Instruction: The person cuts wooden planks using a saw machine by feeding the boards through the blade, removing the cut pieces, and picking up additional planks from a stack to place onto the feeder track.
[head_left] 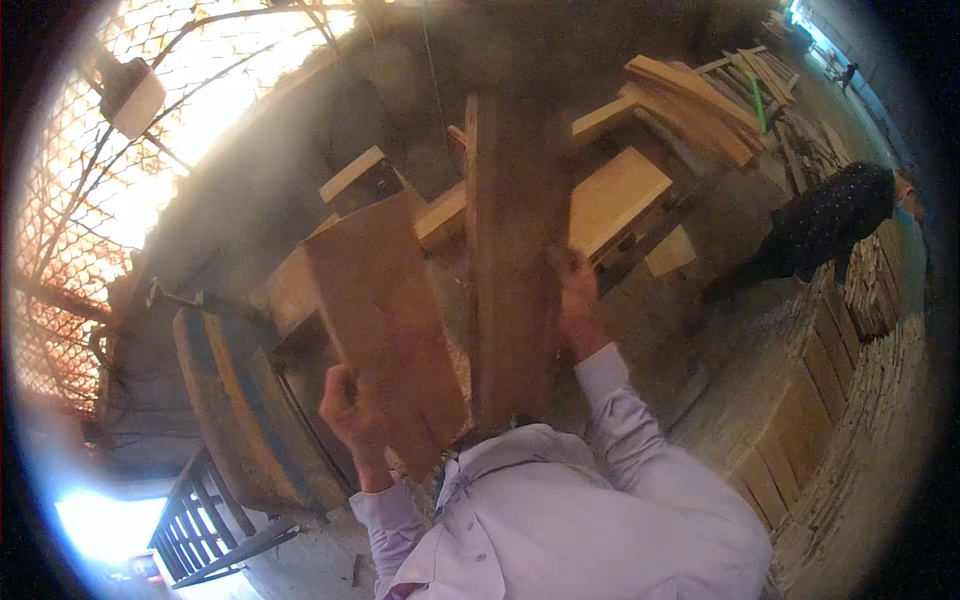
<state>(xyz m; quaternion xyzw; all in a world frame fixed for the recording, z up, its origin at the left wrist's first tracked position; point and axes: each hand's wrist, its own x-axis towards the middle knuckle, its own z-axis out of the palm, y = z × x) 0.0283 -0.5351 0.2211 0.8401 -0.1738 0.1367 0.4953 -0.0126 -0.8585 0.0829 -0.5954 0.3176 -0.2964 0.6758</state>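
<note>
My right hand point(578, 303) is closed on the right edge of a long, dark brown wooden board point(520, 230), which stands up in front of my chest and reaches away from me. Curled at the left edge of a second, wide brown wooden board point(375, 290) is my left hand point(352, 412), with part of the hand blurred against the wood. This second board slants away to the upper left, and a narrow gap separates much of it from the first. The boards hide what lies right behind them.
Pale wooden blocks point(618, 200) lie beyond the boards. Planks point(695, 105) are piled at the far right. A person in dark clothing point(825, 225) bends over at the right, near stacked boards point(800, 440). A wire mesh window point(75, 220) glows at the left, above a wooden railing point(200, 525).
</note>
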